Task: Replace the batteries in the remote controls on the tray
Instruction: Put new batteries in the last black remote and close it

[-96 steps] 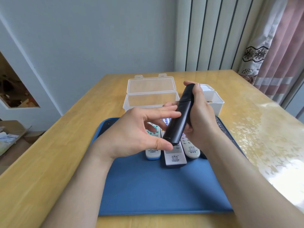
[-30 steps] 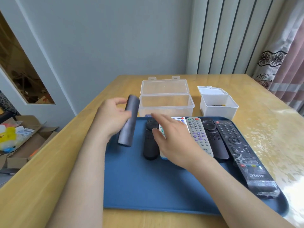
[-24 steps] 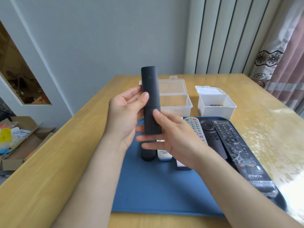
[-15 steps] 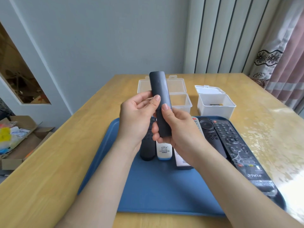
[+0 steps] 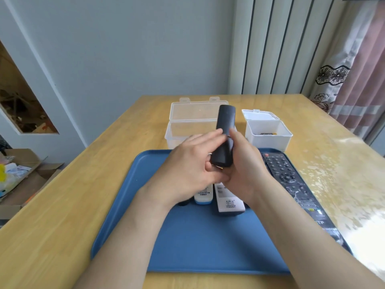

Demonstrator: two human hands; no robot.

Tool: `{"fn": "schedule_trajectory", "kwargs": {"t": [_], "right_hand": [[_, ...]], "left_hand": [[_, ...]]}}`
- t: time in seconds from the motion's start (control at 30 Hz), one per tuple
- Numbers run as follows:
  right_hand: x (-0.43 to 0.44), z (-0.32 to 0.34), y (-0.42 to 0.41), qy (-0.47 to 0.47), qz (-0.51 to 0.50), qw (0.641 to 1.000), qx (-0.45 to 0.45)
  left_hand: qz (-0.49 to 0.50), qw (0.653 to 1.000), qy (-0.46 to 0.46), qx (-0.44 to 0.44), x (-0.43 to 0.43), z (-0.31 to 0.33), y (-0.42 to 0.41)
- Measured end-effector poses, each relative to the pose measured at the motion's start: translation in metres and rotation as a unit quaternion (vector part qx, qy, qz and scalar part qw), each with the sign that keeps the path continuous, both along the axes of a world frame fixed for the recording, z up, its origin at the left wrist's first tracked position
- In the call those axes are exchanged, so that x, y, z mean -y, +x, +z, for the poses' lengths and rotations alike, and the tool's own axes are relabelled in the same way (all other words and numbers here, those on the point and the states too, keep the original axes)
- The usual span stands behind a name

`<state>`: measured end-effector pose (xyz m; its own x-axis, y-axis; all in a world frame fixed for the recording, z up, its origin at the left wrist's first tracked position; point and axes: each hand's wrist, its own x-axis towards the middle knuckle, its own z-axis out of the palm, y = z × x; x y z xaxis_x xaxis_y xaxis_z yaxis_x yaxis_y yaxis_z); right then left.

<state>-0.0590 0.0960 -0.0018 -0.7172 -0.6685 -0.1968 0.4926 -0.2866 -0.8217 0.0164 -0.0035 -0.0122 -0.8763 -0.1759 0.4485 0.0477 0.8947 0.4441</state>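
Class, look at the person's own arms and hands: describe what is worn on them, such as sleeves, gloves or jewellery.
Nothing worn shows. The left hand and right hand are ungloved. No sleeve comes into view anywhere up to the picture's lower edge, and no watch, bracelet or ring shows.

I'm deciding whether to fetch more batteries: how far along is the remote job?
Early, it seems. Done: nothing visibly finished. In hand: the left hand and right hand grip one black remote above the tray, plain side toward the camera, apparently working its cover. Left: the white remotes and the long black remote lie on the tray, apparently untouched.
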Motion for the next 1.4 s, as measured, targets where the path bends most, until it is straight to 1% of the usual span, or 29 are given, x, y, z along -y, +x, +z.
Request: {"fn": "schedule_trajectory", "kwargs": {"t": [0.07,0.1,0.2,0.27,0.33,0.37,0.4,0.43,0.47,0.53,0.57,0.6,0.63,0.67,0.7,0.73,0.77,0.8,0.9,0.93,1.07,1.2,1.3,1.4], "right_hand": [[-0.001,-0.001,-0.004,0.009,0.022,1.000,-0.018],[-0.001,-0.001,-0.004,0.013,0.031,0.999,-0.034],[-0.001,-0.004,-0.005,0.050,0.032,0.995,-0.084],[0.000,-0.006,-0.004,0.067,0.048,0.991,-0.108],[0.002,-0.008,-0.006,0.100,0.040,0.985,-0.135],[0.003,-0.009,-0.008,0.113,0.027,0.983,-0.141],[0.002,-0.010,-0.009,0.117,0.016,0.983,-0.138],[0.002,-0.010,-0.011,0.113,0.009,0.985,-0.128],[0.001,-0.011,-0.013,0.106,0.006,0.987,-0.118],[0.000,-0.012,-0.014,0.096,0.010,0.990,-0.104],[0.000,-0.013,-0.015,0.095,0.013,0.990,-0.100],[0.001,-0.013,-0.015,0.095,0.015,0.991,-0.097],[0.001,-0.014,-0.015,0.096,0.016,0.991,-0.095],[0.002,-0.014,-0.014,0.097,0.018,0.991,-0.095],[0.003,-0.014,-0.014,0.095,0.021,0.991,-0.096],[0.003,-0.015,-0.014,0.092,0.025,0.991,-0.099],[0.003,-0.015,-0.014,0.089,0.029,0.990,-0.103],[0.004,-0.016,-0.014,0.088,0.032,0.990,-0.109],[0.004,-0.018,-0.011,0.091,0.035,0.987,-0.132],[0.004,-0.018,-0.010,0.091,0.036,0.985,-0.139],[0.004,-0.018,-0.008,0.086,0.030,0.985,-0.145],[0.003,-0.017,-0.008,0.079,0.037,0.984,-0.153],[0.004,-0.019,-0.007,0.095,0.039,0.977,-0.189],[0.007,-0.021,-0.005,0.100,0.040,0.968,-0.226]], "left_hand": [[0.015,1.000,-0.016,-0.019,-0.002,0.000,-0.001],[0.018,0.999,-0.003,-0.027,-0.002,0.001,0.001],[0.023,0.995,0.084,-0.047,-0.001,0.009,0.006],[0.026,0.987,0.126,-0.095,0.000,0.014,0.009],[0.032,0.978,0.152,-0.136,0.004,0.019,0.011],[0.031,0.978,0.157,-0.131,0.011,0.022,0.013],[0.020,0.980,0.174,-0.092,0.017,0.024,0.017],[-0.010,0.979,0.202,-0.018,0.022,0.025,0.021],[-0.040,0.973,0.216,0.076,0.025,0.026,0.026],[-0.072,0.947,0.169,0.264,0.027,0.027,0.032],[-0.071,0.936,0.143,0.314,0.026,0.025,0.032],[-0.059,0.940,0.126,0.313,0.026,0.023,0.031],[-0.032,0.956,0.124,0.263,0.024,0.022,0.028],[0.008,0.975,0.127,0.183,0.021,0.023,0.025],[0.044,0.986,0.134,0.092,0.018,0.022,0.022],[0.067,0.987,0.144,0.012,0.015,0.022,0.019],[0.073,0.985,0.149,-0.038,0.010,0.020,0.016],[0.070,0.986,0.138,-0.060,0.005,0.018,0.013],[0.036,0.997,0.037,-0.058,-0.008,0.011,0.005],[0.025,0.998,0.019,-0.054,-0.010,0.009,0.004],[0.023,0.999,0.005,-0.045,-0.010,0.007,0.002],[0.029,0.998,0.030,-0.045,-0.009,0.007,0.002],[0.038,0.998,0.028,-0.029,-0.006,0.007,0.003],[0.055,0.998,0.002,-0.024,-0.005,0.009,0.005]]}}
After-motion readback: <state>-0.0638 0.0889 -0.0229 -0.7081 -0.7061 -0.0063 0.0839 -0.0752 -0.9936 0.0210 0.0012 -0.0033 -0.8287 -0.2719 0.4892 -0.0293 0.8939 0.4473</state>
